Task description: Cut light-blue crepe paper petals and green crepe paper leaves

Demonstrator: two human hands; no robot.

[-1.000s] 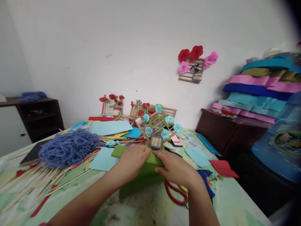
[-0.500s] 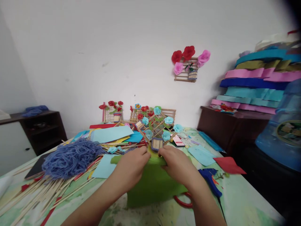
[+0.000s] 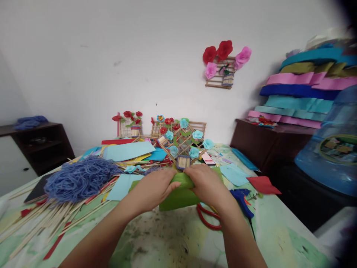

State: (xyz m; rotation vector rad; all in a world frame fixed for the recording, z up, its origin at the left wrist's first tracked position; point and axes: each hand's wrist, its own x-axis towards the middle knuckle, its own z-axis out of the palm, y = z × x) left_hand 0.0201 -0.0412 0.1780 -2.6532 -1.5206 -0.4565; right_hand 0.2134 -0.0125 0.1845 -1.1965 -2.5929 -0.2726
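My left hand and my right hand both grip the far edge of a green felt sheet lying on the table, fingers curled over its fold. Just beyond my fingers stands a wooden lattice frame decorated with light blue paper flowers and a small stick basket. Red-handled scissors lie under my right wrist, partly hidden by the arm.
A blue yarn pile and loose wooden sticks cover the table's left. Blue paper sheets, a blue glue gun and a red felt piece lie around. A blue water jug and stacked felt rolls stand at right.
Both hands slid along the green felt to its far edge and pulled it up into a fold, so less of the sheet lies flat toward me. The camera view shifted slightly.
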